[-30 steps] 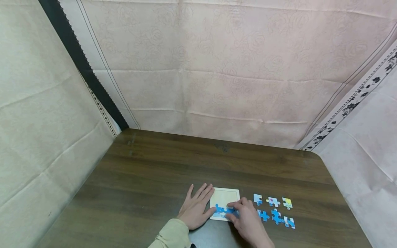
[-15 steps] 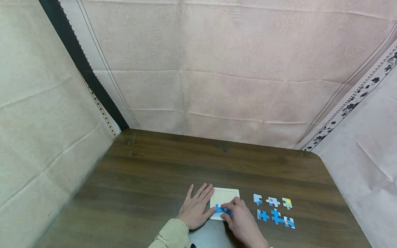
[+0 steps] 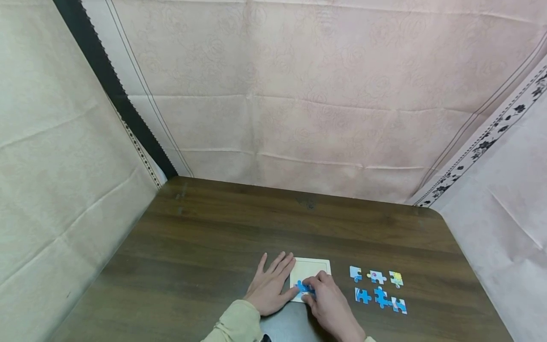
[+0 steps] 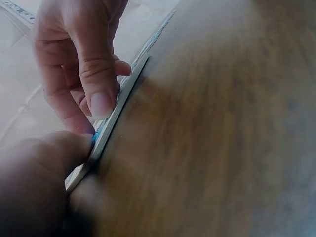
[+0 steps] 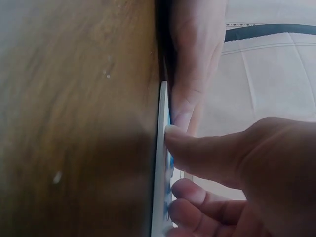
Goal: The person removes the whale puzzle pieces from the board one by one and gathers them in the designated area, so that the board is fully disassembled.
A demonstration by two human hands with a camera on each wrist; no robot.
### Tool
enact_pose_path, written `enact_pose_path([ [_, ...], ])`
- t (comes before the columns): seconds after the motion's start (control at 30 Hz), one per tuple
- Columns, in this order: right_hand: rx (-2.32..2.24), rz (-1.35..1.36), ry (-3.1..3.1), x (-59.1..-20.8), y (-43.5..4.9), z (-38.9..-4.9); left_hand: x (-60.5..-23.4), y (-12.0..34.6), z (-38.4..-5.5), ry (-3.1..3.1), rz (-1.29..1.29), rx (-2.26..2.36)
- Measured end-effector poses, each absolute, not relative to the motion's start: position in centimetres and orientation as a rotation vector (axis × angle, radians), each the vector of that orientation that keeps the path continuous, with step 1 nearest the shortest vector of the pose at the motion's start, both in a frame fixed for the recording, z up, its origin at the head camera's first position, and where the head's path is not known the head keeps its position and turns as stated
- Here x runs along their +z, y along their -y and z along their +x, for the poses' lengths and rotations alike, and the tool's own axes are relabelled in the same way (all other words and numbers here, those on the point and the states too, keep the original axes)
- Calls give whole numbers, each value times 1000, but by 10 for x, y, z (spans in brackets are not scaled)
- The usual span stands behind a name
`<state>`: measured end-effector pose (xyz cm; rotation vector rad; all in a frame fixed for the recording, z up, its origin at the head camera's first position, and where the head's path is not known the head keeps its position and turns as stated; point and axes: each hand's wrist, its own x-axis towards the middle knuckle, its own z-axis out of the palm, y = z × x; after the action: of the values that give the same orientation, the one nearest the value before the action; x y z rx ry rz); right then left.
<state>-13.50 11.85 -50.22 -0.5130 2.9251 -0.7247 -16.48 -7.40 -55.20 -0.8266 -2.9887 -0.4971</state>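
A small pale puzzle board [image 3: 312, 267] lies near the table's front edge, with blue jigsaw pieces [image 3: 300, 285] in its lower part. My left hand [image 3: 270, 290] lies flat with spread fingers against the board's left side, the thumb at its lower left corner. Over the board's lower half, my right hand [image 3: 330, 301] pinches a blue puzzle piece [image 3: 306, 288] between thumb and curled fingers, low against the surface. The fingers cover most of that piece. In the left wrist view, the right thumb [image 4: 101, 104] comes down beside the board's edge.
Right of the board, several loose jigsaw pieces lie in two rows, among them a yellow one [image 3: 395, 279] and a blue one [image 3: 362, 296]. Beyond the brown wooden table [image 3: 239, 223] hang pale cloth curtains [image 3: 299, 118].
My right hand has slid left along the board's lower part with the blue puzzle piece, closer to my left thumb. The left hand has stayed in place.
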Motion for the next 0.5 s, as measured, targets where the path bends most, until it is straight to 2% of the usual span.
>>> enact_pose_path([
  [0.5,-691,-619,-2905,-500,-114,-144,-548,73,-166,3042,-830,-418],
])
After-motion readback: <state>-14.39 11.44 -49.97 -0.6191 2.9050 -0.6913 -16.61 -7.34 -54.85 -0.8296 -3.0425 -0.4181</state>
